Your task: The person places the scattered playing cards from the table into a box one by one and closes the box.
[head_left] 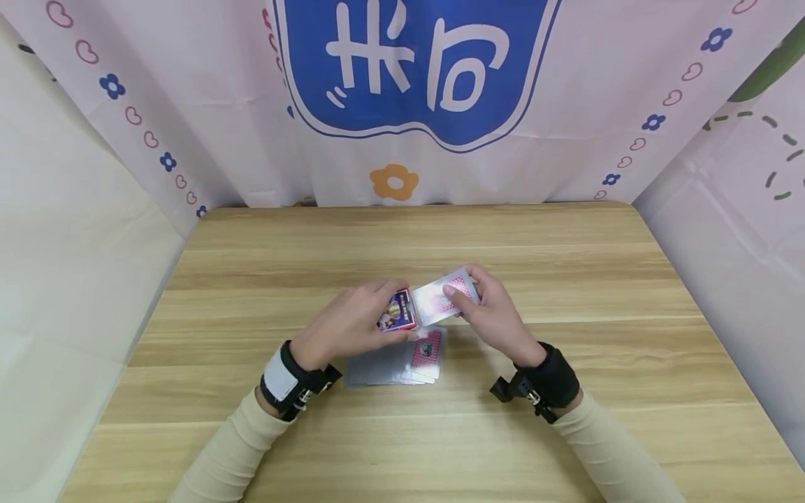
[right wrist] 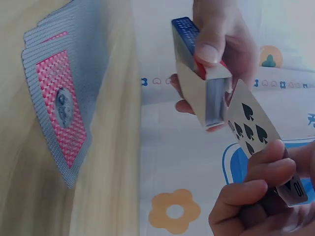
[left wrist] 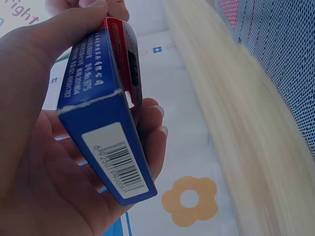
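Observation:
Over the middle of the table, my left hand (head_left: 352, 318) grips a blue and red playing-card box (head_left: 397, 311) by its sides. A barcode panel (left wrist: 118, 160) faces the left wrist view; the box's opposite end (right wrist: 216, 96) is open, with something greyish inside. My right hand (head_left: 499, 321) pinches a playing card (head_left: 434, 302) between thumb and fingers, its near edge beside that open end. From the right wrist view its face is a ten of spades (right wrist: 253, 123); whether more cards lie with it I cannot tell. Below the hands, several cards (head_left: 390, 367) lie overlapped, red-patterned backs up.
The wooden table (head_left: 566, 433) extends on all sides of the hands. A printed cloth (head_left: 207, 140) with a blue emblem hangs behind its far edge, and pale cloths flank it. Black bands with small cameras (head_left: 547, 384) sit on both wrists.

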Action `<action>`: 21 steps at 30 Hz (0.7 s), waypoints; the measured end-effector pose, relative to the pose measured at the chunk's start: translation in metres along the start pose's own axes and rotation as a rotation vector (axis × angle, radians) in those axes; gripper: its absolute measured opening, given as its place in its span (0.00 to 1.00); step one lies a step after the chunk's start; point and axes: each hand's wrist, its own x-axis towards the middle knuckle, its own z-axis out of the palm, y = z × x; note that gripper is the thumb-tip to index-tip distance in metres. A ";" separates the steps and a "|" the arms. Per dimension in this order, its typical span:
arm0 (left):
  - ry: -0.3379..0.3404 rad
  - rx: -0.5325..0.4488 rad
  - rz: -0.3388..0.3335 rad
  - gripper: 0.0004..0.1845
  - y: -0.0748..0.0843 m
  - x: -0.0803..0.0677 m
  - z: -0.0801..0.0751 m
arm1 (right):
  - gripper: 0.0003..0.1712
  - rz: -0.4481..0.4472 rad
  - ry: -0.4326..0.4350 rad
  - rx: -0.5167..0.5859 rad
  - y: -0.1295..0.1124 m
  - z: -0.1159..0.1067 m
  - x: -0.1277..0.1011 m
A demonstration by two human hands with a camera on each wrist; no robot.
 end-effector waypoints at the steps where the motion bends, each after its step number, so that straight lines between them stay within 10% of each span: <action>1: 0.004 0.000 0.008 0.43 0.000 0.000 0.000 | 0.18 -0.003 0.004 0.001 0.001 0.002 0.000; 10: 0.012 0.005 0.035 0.42 0.001 0.000 0.002 | 0.18 -0.093 0.017 -0.038 0.009 0.017 -0.006; 21: 0.027 -0.001 0.046 0.42 0.000 0.001 0.001 | 0.30 -0.154 -0.169 -0.304 0.010 0.025 -0.009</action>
